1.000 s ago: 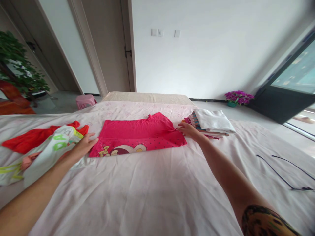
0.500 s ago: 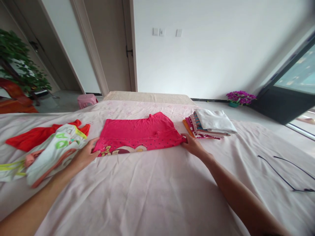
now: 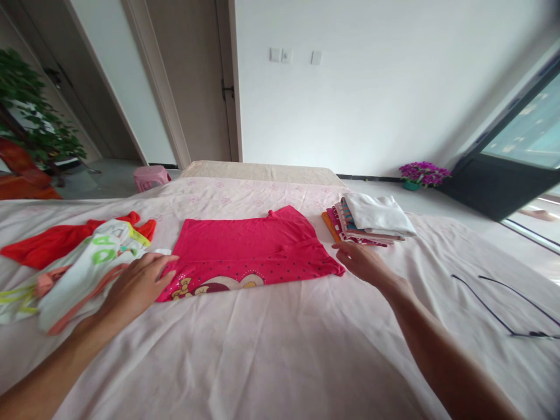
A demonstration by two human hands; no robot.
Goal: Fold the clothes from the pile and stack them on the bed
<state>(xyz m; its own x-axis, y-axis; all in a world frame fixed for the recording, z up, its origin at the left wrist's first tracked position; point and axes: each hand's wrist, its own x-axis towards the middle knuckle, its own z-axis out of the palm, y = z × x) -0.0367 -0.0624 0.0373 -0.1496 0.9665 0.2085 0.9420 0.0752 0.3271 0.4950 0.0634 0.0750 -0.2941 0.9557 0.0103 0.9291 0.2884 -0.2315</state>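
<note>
A bright pink T-shirt lies partly folded over on the bed sheet, with a cartoon print and dark dots along its near side. My left hand is at the shirt's left edge, fingers apart and touching the cloth. Just beyond the right end of the shirt, my right hand hovers with nothing in it, its fingers stretched out. Close behind that hand is a stack of folded clothes, a white one on top.
Left of the shirt lie a loose white garment with green letters and a red garment. Eyeglasses rest on the sheet at right. Beyond the bed stand a pink stool and a pot of purple flowers.
My right hand has let go of the shirt's right edge and moved slightly right. The shirt's near edge has come closer to me and lies flatter. My left fingers have spread.
</note>
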